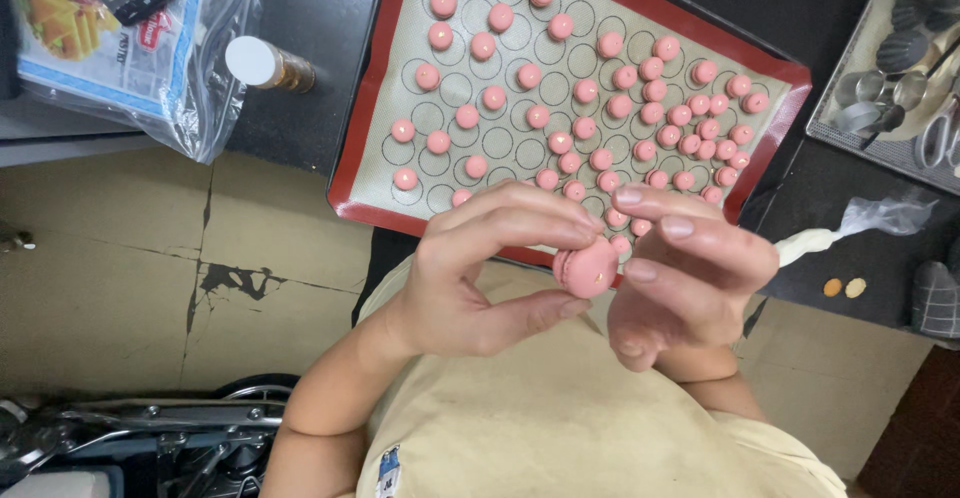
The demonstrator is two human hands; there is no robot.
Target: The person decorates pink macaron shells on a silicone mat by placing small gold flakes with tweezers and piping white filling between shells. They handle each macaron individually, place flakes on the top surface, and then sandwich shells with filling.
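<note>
Dark counter, silicone baking mat (380, 148) with pink shells. Left hand (470, 278) and right hand (680, 278) pinching pink macaron (587, 268) together. Likely light, brittle; grip edges gently.

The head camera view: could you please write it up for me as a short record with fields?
Left hand: left hand pinches the round pink macaron with thumb and fingertips
Right hand: right hand touches the same macaron from the other side
Behind the hands: red-rimmed silicone baking mat printed with circles, on a dark counter
On the mat: many small pink macaron shells, crowded toward the right side
Right of mat: white piping bag
Left of mat: white-capped small bottle
</note>
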